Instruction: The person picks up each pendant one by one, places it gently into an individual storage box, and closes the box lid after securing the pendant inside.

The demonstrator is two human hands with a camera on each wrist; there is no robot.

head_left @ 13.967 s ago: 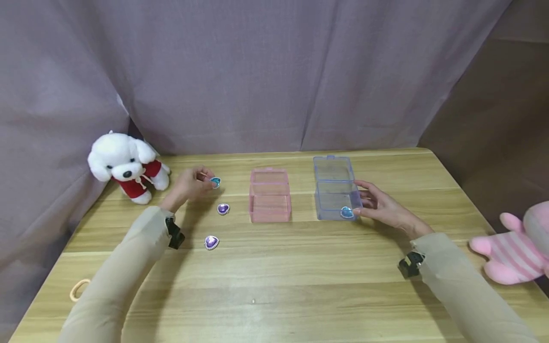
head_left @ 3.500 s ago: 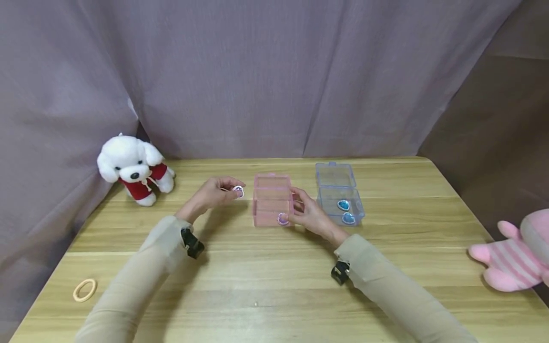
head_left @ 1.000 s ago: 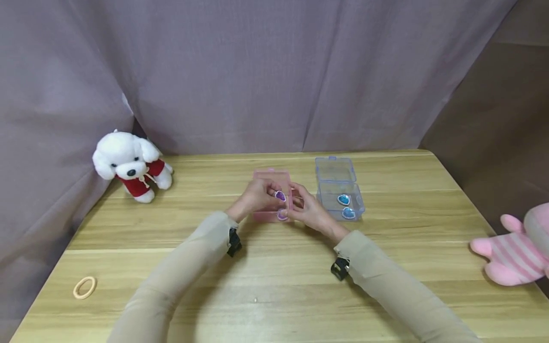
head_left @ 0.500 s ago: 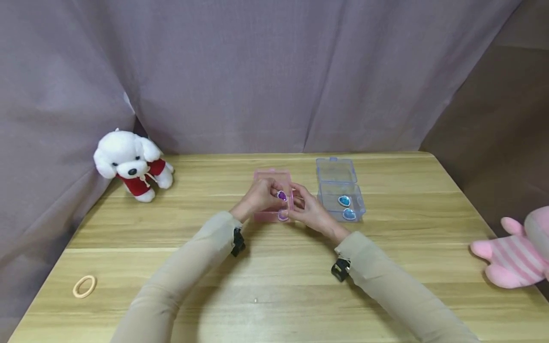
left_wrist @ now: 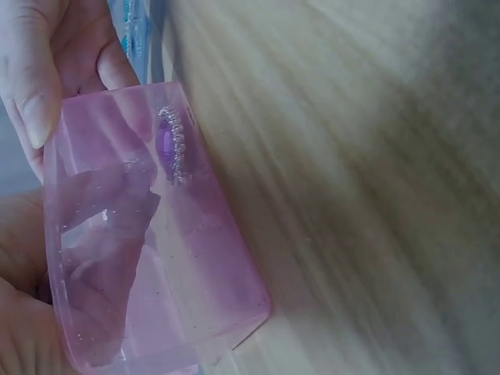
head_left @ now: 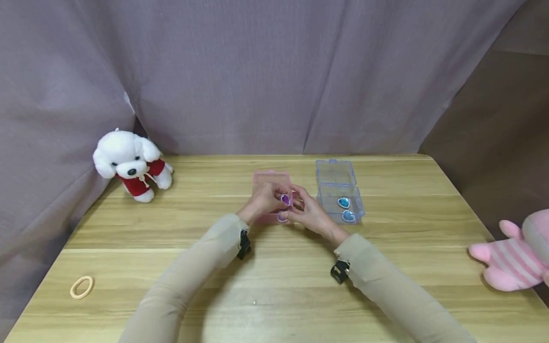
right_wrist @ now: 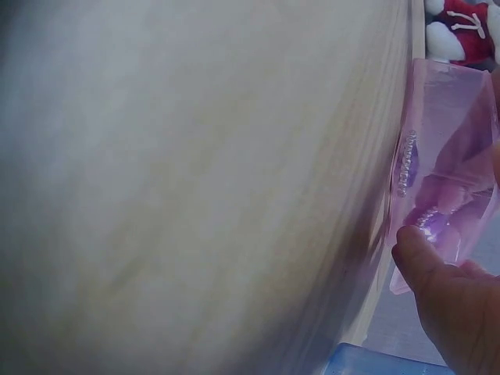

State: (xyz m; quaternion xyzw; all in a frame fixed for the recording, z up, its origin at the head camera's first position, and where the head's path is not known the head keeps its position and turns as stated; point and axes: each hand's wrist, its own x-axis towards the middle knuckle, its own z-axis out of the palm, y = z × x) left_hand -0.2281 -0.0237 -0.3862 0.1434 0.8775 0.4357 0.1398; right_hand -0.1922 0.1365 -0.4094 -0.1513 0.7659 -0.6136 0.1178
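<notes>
My left hand reaches into the open pink plastic box and pinches a purple heart-shaped gem near its right wall. Below that, another purple heart gem stands inside the front right corner; in the left wrist view this gem shows through the pink wall. The right hand grips the box by its right side, its thumb at the front in the right wrist view. To the right, a clear blue box with its lid up contains two blue heart gems.
On the wooden table, a white plush dog in red sits at back left. A beige ring lies at front left. A pink striped plush toy lies at the right edge, and a grey curtain hangs behind.
My left hand has carried the purple gem from left of the pink box into it, shifting right and slightly down. Earlier, the right hand moved from the blue box to the pink one.
</notes>
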